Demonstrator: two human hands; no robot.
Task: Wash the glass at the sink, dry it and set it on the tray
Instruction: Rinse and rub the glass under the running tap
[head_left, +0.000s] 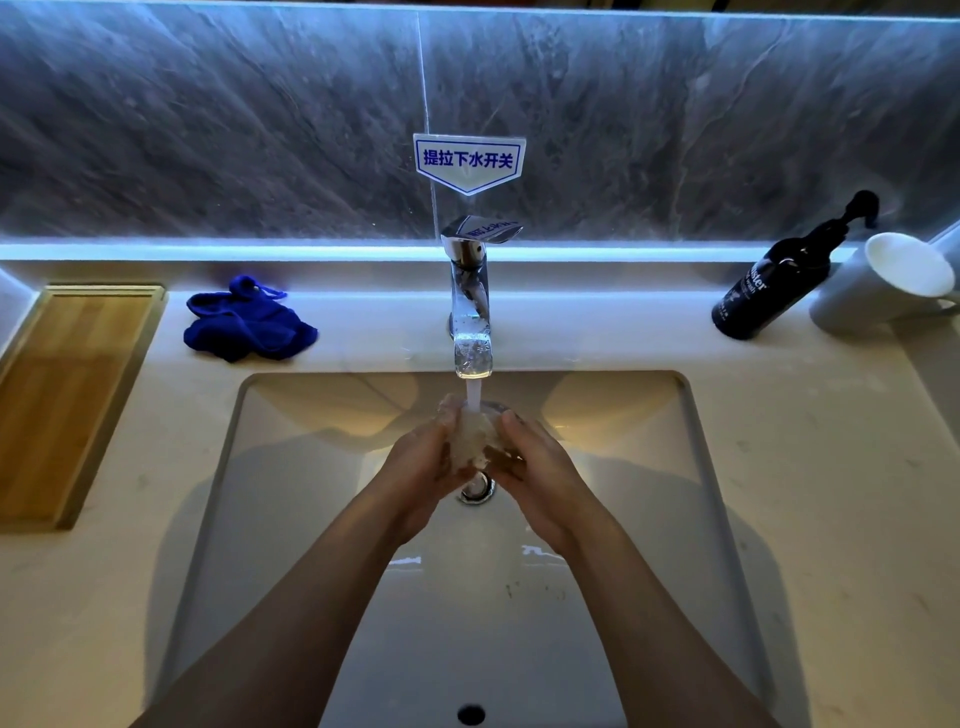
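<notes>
A clear glass (475, 434) is held over the white sink basin (291, 519), right under the running stream from the chrome faucet (470, 296). My left hand (421, 467) grips its left side and my right hand (537, 470) grips its right side. Water splashes over the glass, so its outline is hard to make out. A wooden tray (57, 395) lies on the counter at the far left. A crumpled blue cloth (247, 325) rests on the counter between the tray and the faucet.
A dark pump bottle (779, 275) and a white mug (883, 283) stand at the back right of the counter. The drain (477, 489) sits just below my hands. A blue-lettered sign (468, 161) hangs on the marble wall above the faucet.
</notes>
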